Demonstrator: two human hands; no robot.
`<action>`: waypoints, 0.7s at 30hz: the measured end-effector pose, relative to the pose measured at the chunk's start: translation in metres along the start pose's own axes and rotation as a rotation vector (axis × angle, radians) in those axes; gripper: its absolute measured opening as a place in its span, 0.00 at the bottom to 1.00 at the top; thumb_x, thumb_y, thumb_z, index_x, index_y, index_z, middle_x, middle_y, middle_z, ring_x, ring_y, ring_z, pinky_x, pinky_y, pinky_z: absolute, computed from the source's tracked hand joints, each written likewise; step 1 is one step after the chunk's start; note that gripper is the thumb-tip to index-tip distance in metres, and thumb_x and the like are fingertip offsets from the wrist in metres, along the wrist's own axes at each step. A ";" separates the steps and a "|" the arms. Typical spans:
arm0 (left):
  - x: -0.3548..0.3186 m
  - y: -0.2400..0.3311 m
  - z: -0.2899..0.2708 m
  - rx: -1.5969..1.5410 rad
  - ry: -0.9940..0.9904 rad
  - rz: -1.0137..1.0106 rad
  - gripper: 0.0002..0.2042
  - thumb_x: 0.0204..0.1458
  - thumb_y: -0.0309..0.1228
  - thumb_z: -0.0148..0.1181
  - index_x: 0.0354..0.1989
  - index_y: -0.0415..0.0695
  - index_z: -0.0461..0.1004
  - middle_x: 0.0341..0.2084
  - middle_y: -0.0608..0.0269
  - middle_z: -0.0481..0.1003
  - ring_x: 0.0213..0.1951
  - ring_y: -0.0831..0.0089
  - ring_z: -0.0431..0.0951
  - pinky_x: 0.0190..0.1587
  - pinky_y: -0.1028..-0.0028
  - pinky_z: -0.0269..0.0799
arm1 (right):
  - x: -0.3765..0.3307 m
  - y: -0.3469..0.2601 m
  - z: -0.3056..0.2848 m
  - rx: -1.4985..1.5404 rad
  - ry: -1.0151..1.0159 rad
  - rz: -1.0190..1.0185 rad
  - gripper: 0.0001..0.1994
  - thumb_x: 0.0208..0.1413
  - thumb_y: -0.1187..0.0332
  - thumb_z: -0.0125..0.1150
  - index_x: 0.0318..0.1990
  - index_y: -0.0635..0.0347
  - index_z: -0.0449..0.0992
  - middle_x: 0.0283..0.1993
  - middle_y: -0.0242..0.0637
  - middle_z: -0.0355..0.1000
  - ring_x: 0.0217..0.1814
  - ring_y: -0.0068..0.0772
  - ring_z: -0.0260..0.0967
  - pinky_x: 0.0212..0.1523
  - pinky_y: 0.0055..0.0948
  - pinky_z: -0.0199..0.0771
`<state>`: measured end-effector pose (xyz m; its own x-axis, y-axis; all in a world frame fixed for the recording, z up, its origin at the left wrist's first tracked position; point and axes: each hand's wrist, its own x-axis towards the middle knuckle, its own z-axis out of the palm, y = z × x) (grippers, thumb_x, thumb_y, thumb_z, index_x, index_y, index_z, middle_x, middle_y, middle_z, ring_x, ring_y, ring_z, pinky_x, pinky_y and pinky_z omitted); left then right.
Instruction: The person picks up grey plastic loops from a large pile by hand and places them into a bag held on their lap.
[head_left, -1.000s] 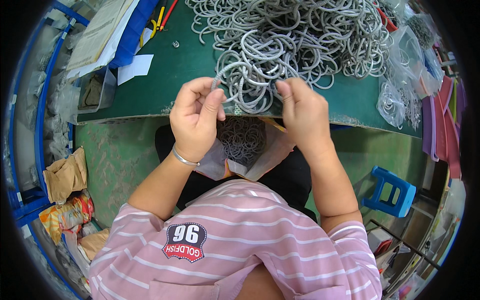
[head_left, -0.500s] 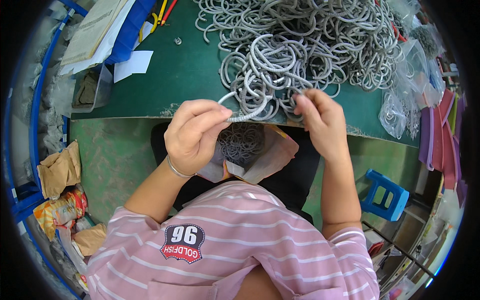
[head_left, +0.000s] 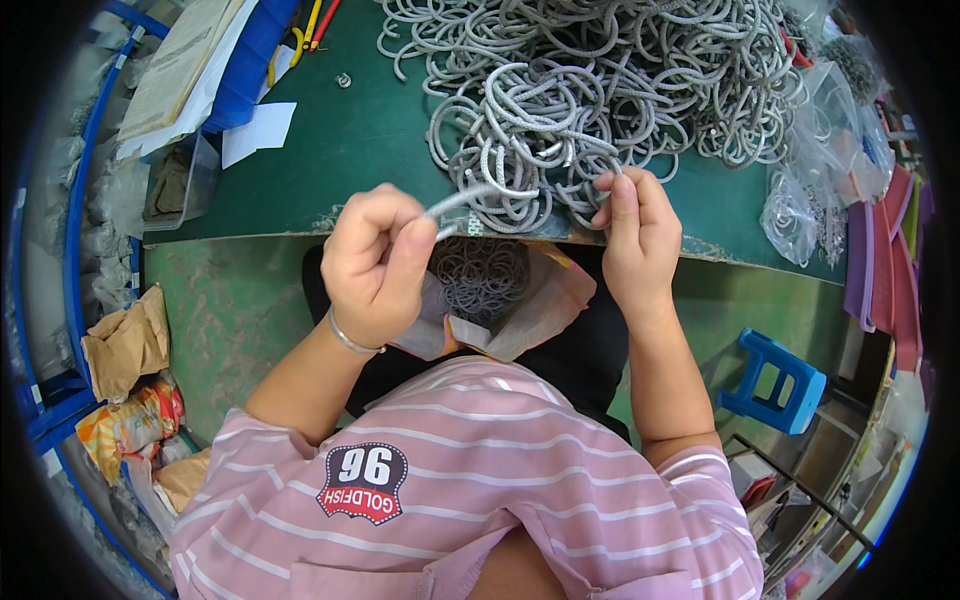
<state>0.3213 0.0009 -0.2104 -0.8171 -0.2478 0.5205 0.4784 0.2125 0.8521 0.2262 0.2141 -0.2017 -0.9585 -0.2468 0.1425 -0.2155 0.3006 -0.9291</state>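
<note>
My left hand (head_left: 375, 262) is closed at the table's front edge, thumb and fingers pinching a grey cord ring (head_left: 462, 200) that is smeared by motion. Thumb against forefinger, my right hand (head_left: 640, 228) pinches the end of another grey cord ring (head_left: 616, 170) at the near side of the heap. Between and beyond both hands lies a large tangled pile of grey cord rings (head_left: 530, 110), several of them open curved pieces. Below the table edge, an open paper-like bag (head_left: 550, 300) between my legs holds more small grey rings (head_left: 480, 282).
The green table (head_left: 330, 160) has a chipped front edge. At left are a clear plastic box (head_left: 195, 195), a blue file holder with papers (head_left: 240, 75) and pens (head_left: 315, 25). Clear plastic bags (head_left: 795, 215) lie at right. A blue stool (head_left: 775, 382) stands on the floor.
My left hand has turned, and its grey cord ring has swung upward from the pile's near edge. My right hand has moved slightly up, its fingertips now pinched on a ring end.
</note>
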 end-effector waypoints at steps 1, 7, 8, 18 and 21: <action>-0.002 0.003 -0.003 0.023 0.010 0.062 0.04 0.55 0.20 0.56 0.35 0.36 0.68 0.23 0.62 0.69 0.22 0.80 0.63 0.25 0.80 0.59 | -0.003 0.006 0.001 -0.065 0.027 -0.130 0.08 0.64 0.71 0.49 0.36 0.66 0.72 0.23 0.35 0.69 0.21 0.22 0.64 0.23 0.22 0.65; -0.019 0.002 -0.018 0.343 -0.393 0.041 0.07 0.45 0.22 0.66 0.33 0.37 0.76 0.21 0.58 0.70 0.20 0.67 0.71 0.23 0.73 0.67 | -0.013 0.019 0.012 -0.186 0.179 -0.370 0.09 0.64 0.70 0.48 0.35 0.66 0.71 0.23 0.35 0.68 0.18 0.24 0.62 0.21 0.23 0.63; -0.024 -0.003 -0.014 0.378 -0.446 -0.012 0.09 0.45 0.23 0.66 0.35 0.37 0.76 0.25 0.57 0.71 0.22 0.66 0.72 0.25 0.72 0.69 | -0.013 0.019 0.014 -0.162 0.204 -0.311 0.09 0.65 0.69 0.48 0.35 0.65 0.71 0.23 0.33 0.68 0.17 0.22 0.61 0.21 0.22 0.62; -0.001 -0.013 0.029 0.752 -0.371 0.195 0.23 0.32 0.27 0.69 0.43 0.43 0.75 0.37 0.63 0.73 0.32 0.65 0.73 0.33 0.70 0.73 | 0.005 0.003 -0.028 -0.335 0.345 -0.220 0.12 0.65 0.70 0.48 0.31 0.65 0.73 0.27 0.32 0.70 0.27 0.22 0.63 0.29 0.21 0.63; 0.006 -0.014 0.034 0.738 -0.408 0.189 0.19 0.33 0.28 0.70 0.38 0.42 0.75 0.33 0.62 0.73 0.30 0.64 0.73 0.32 0.69 0.72 | 0.019 -0.002 -0.043 -0.180 0.410 -0.181 0.11 0.64 0.69 0.49 0.31 0.65 0.73 0.25 0.32 0.69 0.26 0.21 0.61 0.28 0.22 0.62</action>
<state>0.2989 0.0287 -0.2217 -0.8642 0.1820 0.4692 0.4020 0.8104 0.4261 0.2001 0.2484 -0.1828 -0.8892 0.0626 0.4533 -0.3802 0.4503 -0.8079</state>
